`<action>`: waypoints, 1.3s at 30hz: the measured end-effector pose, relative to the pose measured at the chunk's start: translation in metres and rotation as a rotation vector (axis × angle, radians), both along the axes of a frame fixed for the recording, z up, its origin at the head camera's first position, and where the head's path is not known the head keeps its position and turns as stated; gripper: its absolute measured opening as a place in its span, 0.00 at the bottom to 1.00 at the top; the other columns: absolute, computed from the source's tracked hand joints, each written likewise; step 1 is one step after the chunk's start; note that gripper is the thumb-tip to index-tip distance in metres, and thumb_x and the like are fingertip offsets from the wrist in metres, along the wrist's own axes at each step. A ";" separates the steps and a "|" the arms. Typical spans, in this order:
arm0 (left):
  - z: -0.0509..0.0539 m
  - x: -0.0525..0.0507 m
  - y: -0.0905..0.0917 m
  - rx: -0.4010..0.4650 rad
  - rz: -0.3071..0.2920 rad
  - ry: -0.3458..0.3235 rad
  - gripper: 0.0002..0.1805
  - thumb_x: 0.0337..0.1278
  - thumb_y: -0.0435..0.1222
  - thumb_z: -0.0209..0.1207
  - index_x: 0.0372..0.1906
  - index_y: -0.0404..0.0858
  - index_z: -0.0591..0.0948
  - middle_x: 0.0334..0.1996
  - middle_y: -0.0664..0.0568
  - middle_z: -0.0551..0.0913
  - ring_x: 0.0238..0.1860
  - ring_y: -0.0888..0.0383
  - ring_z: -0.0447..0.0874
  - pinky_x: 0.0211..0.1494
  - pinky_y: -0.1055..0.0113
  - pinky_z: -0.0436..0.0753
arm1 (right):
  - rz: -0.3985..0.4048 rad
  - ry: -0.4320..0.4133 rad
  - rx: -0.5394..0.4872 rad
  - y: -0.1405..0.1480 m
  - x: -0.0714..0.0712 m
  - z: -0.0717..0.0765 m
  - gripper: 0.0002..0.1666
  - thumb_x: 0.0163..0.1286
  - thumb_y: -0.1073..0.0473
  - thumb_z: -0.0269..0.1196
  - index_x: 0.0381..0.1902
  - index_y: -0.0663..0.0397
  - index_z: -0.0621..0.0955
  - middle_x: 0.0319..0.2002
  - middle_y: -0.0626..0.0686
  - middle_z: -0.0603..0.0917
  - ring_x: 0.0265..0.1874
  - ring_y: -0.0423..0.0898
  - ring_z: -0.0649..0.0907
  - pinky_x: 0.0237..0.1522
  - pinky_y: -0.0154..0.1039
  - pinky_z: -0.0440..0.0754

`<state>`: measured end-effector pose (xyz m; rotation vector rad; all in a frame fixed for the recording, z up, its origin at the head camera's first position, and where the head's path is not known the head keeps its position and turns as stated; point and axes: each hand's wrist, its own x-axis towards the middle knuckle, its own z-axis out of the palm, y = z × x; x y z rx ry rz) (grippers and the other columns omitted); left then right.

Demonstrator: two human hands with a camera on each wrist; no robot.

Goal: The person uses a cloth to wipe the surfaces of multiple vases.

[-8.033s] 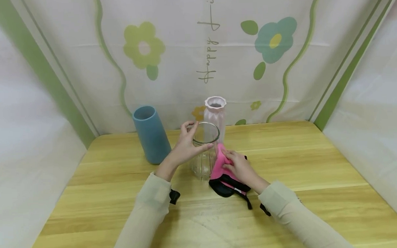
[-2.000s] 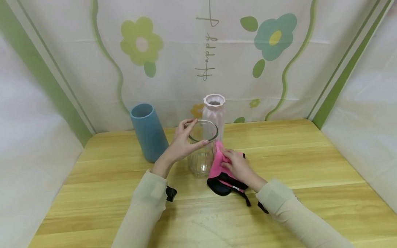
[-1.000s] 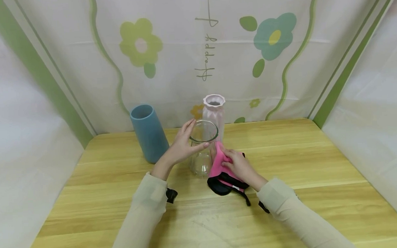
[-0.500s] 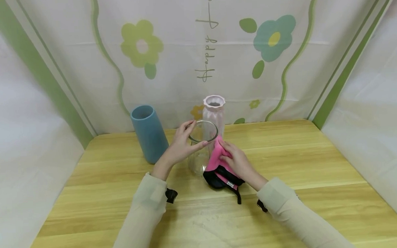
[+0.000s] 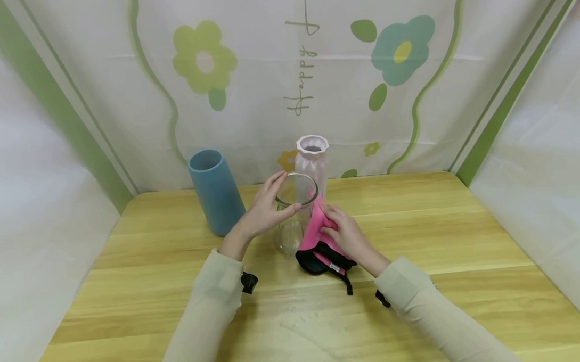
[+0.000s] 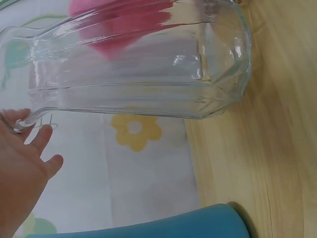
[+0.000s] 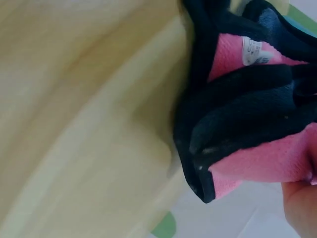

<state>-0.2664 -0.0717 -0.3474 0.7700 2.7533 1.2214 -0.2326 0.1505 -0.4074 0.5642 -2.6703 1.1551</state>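
Note:
In the head view my left hand (image 5: 264, 211) holds a clear glass vase (image 5: 288, 238) by its rim, thumb on the near side and fingers at the far left. The vase stands on the table, its body ribbed in the left wrist view. My right hand (image 5: 348, 235) pinches a pink cloth with black trim (image 5: 313, 233) against the vase's right side. The cloth hangs in folds, a black strap trailing from it. A small white label (image 7: 251, 51) shows on the cloth in the right wrist view. The cloth covers part of the glass.
A blue vase (image 5: 217, 197) stands left of my left hand. Just behind the glass one is a pale pink vase (image 5: 312, 161) with a scalloped rim. All are on a wooden table (image 5: 440, 234), backed by a white curtain (image 5: 267, 86) printed with flowers.
Over the last second my right hand has moved the pink cloth slightly up and left along the glass vase. The left hand stays at the rim.

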 end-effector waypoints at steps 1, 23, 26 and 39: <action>0.000 0.000 0.000 0.000 0.007 0.001 0.46 0.60 0.51 0.58 0.77 0.43 0.48 0.76 0.48 0.47 0.76 0.42 0.45 0.71 0.36 0.54 | -0.003 -0.020 0.020 0.001 0.000 -0.002 0.36 0.62 0.65 0.64 0.68 0.60 0.68 0.64 0.67 0.72 0.62 0.64 0.73 0.61 0.55 0.73; 0.004 0.003 -0.001 0.001 0.041 0.014 0.49 0.58 0.52 0.61 0.76 0.40 0.49 0.75 0.46 0.50 0.75 0.44 0.50 0.72 0.42 0.60 | -0.012 0.072 -0.073 -0.002 -0.001 0.005 0.36 0.61 0.68 0.64 0.67 0.60 0.68 0.62 0.66 0.74 0.61 0.62 0.74 0.61 0.55 0.73; 0.004 0.003 -0.002 0.000 0.023 0.005 0.48 0.59 0.52 0.60 0.76 0.41 0.48 0.76 0.46 0.49 0.75 0.44 0.49 0.72 0.41 0.59 | -0.009 0.086 -0.089 -0.004 0.000 0.008 0.36 0.60 0.68 0.64 0.66 0.61 0.69 0.62 0.67 0.74 0.61 0.62 0.74 0.61 0.54 0.73; -0.002 0.000 -0.002 0.010 0.011 -0.012 0.48 0.59 0.52 0.58 0.77 0.44 0.45 0.77 0.47 0.45 0.76 0.42 0.47 0.70 0.36 0.57 | -0.027 -0.062 0.111 0.002 0.001 -0.015 0.36 0.63 0.64 0.63 0.68 0.59 0.67 0.60 0.69 0.74 0.57 0.63 0.77 0.57 0.54 0.77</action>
